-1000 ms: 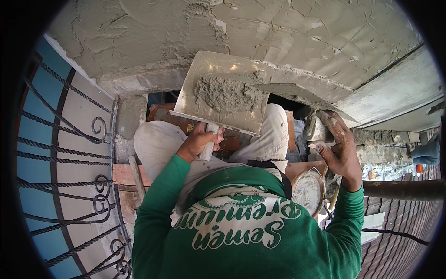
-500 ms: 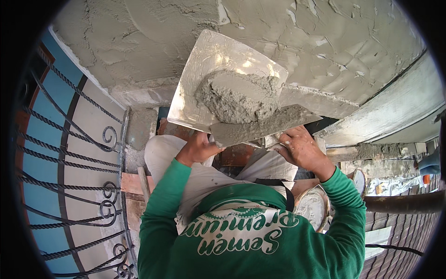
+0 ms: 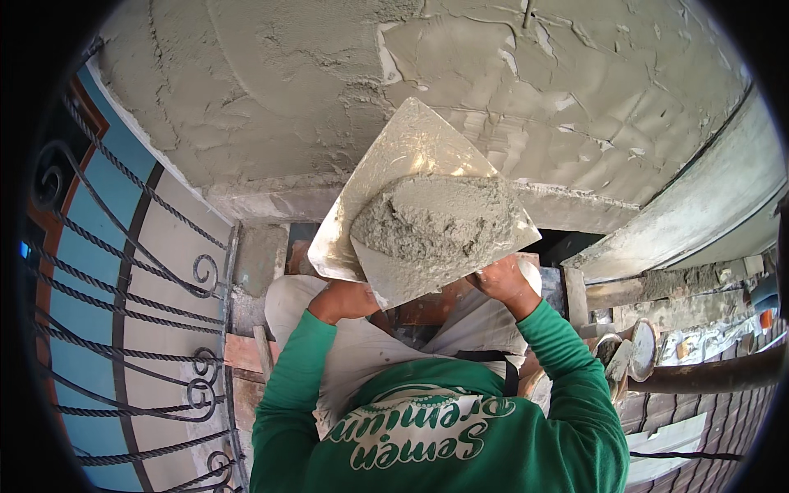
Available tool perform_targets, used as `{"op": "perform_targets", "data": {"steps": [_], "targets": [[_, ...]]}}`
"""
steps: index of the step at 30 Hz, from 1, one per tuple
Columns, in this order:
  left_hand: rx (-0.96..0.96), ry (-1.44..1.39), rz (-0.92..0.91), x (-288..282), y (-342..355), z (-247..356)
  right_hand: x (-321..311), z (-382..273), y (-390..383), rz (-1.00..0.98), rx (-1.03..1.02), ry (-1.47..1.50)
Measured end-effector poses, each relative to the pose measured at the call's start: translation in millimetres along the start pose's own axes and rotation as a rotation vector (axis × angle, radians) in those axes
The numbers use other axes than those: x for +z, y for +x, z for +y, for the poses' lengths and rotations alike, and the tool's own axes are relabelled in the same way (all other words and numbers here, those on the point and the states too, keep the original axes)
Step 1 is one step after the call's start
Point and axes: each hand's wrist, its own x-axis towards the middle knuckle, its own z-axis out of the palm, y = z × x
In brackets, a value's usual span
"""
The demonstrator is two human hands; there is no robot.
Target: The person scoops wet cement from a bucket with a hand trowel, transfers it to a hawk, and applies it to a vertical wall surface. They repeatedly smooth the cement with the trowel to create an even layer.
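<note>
A square metal plasterer's hawk (image 3: 335, 240) is held level before me, with a heap of wet grey mortar (image 3: 431, 215) on it. My left hand (image 3: 349, 301) is closed beneath the hawk's near left edge; its grip is hidden under the plate. Along the near side, a trowel blade (image 3: 394, 283) lies partly under the mortar. At the blade's right part, my right hand (image 3: 503, 284) is closed with its fingers tucked under, on the trowel's handle side; the handle itself is out of sight.
Ahead stands a wall (image 3: 271, 99) coated in rough wet plaster. Black twisted-iron railings (image 3: 148, 283) run along the left. To the right are buckets (image 3: 643, 349), a dark pipe (image 3: 715, 374) and a tiled roof (image 3: 699, 435). Wooden planks and bricks lie around my legs.
Hawk and trowel have come lower and nearer to me, and the hawk has turned. The trowel has slid inward under the mortar, and my right hand has moved left and down.
</note>
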Motion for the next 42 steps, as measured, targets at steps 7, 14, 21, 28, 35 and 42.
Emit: {"op": "perform_targets", "data": {"steps": [7,14,21,28,35,42], "targets": [[-0.093,-0.233,0.012,60.0,0.3,-32.2,35.3,26.1,-15.5,-0.043,0.081,-0.053],[-0.072,-0.253,0.023,111.7,-2.5,-77.1,66.9,64.6,-3.1,0.029,0.202,-0.096],[-0.618,-0.749,-0.047,133.3,-15.1,-117.5,98.9,103.5,44.6,-0.006,0.266,-0.069],[-0.747,-1.086,0.131,122.8,2.8,-137.2,129.0,141.6,120.3,-0.047,0.090,-0.252],[-0.674,-0.935,0.169,113.2,5.7,-165.7,139.9,122.8,168.3,0.062,0.167,-0.311],[-0.627,-1.054,0.186,96.4,8.8,-173.5,112.8,115.3,207.0,0.032,0.198,-0.347]]}}
